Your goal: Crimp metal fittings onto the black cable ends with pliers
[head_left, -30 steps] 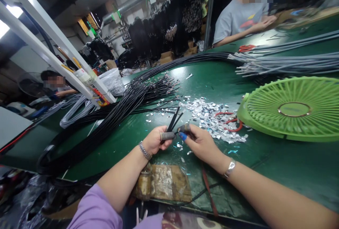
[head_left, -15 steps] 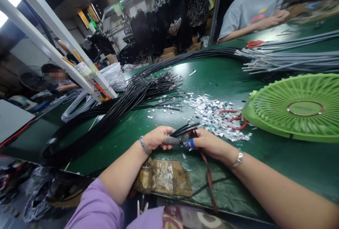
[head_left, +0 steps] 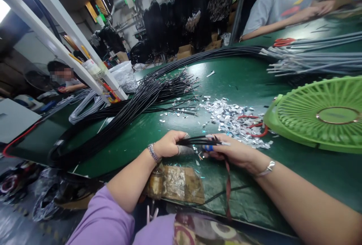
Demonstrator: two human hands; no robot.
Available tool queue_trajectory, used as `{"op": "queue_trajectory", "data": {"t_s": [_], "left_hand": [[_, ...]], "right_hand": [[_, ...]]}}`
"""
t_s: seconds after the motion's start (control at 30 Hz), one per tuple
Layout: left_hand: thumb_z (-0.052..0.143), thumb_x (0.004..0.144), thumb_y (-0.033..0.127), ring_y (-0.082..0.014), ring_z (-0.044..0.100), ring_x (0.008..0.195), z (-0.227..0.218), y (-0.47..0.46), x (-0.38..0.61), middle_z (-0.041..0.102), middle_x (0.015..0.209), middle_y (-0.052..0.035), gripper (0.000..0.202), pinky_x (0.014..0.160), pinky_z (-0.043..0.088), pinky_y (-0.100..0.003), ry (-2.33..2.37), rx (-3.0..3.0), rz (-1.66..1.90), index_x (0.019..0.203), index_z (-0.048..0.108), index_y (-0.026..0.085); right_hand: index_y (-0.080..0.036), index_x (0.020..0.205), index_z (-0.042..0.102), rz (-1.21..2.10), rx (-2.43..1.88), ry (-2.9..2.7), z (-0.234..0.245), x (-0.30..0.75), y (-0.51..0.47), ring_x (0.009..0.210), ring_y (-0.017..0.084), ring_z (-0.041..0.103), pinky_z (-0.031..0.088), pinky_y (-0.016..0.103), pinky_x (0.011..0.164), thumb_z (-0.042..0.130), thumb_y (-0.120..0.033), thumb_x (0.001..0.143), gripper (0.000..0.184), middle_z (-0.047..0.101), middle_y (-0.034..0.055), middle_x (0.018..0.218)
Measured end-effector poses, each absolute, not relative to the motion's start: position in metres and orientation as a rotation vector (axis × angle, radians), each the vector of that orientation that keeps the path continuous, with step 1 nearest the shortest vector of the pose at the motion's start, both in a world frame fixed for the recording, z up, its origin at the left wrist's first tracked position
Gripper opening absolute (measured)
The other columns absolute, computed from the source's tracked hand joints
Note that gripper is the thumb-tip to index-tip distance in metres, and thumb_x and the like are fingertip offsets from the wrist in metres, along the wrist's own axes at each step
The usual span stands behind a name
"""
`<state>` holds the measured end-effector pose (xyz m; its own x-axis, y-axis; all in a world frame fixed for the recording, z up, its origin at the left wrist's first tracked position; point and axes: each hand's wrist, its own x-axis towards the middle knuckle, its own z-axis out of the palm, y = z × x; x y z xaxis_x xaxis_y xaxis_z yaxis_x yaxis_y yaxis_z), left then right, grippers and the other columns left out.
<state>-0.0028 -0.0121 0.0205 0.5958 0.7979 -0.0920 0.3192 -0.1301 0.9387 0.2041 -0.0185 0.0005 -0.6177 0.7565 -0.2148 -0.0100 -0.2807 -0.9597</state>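
Note:
My left hand (head_left: 167,145) is closed around a few black cables (head_left: 195,139) that stretch across to the right. My right hand (head_left: 241,153) grips the same cables near their other side, and blue tape shows around one of its fingers. Small coloured wire ends (head_left: 200,156) poke out between the two hands. Grey wrapping covers a finger of my left hand. Below my right hand hangs a dark red strap (head_left: 227,188). Just beyond the hands lies a heap of silvery foil scraps (head_left: 226,118), with red-handled scissors or pliers (head_left: 261,131) partly in it.
A large bundle of black cables (head_left: 141,97) curves over the green table (head_left: 175,124) at left. On the right stand a green fan (head_left: 305,116) and grey cables (head_left: 308,63). Taped cardboard (head_left: 183,184) sits at the near edge. Two people work across the table.
The view has shifted slightly, so the scene sits further right. My right hand has turned and moved a little away from my left, and the cables now lie straighter between them.

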Motion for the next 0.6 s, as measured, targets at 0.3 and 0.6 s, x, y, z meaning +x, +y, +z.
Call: {"op": "queue_trajectory", "data": {"t_s": [0.3,0.6], "left_hand": [[0.070,0.065,0.044,-0.0091,0.039,0.057,0.022,-0.014,-0.004,0.047,0.057,0.0026,0.034,0.057,0.034,-0.021,0.978,1.901,0.583,0.063,0.055,0.014],[0.067,0.069,0.042,-0.0109,0.042,0.060,0.018,-0.013,-0.004,0.050,0.060,0.0013,0.030,0.060,0.037,-0.021,0.990,1.956,0.549,0.065,0.057,0.014]], "right_hand": [[-0.016,0.062,0.057,1.994,-1.035,-1.381,0.002,0.201,-0.026,0.040,0.006,0.034,0.020,0.018,0.036,0.069,-0.045,0.060,0.031,0.061,0.0014,0.053],[-0.014,0.058,0.060,2.026,-1.013,-1.404,-0.003,0.196,-0.029,0.039,0.005,0.031,0.018,0.018,0.035,0.066,-0.050,0.065,0.037,0.057,0.0001,0.049]]}}
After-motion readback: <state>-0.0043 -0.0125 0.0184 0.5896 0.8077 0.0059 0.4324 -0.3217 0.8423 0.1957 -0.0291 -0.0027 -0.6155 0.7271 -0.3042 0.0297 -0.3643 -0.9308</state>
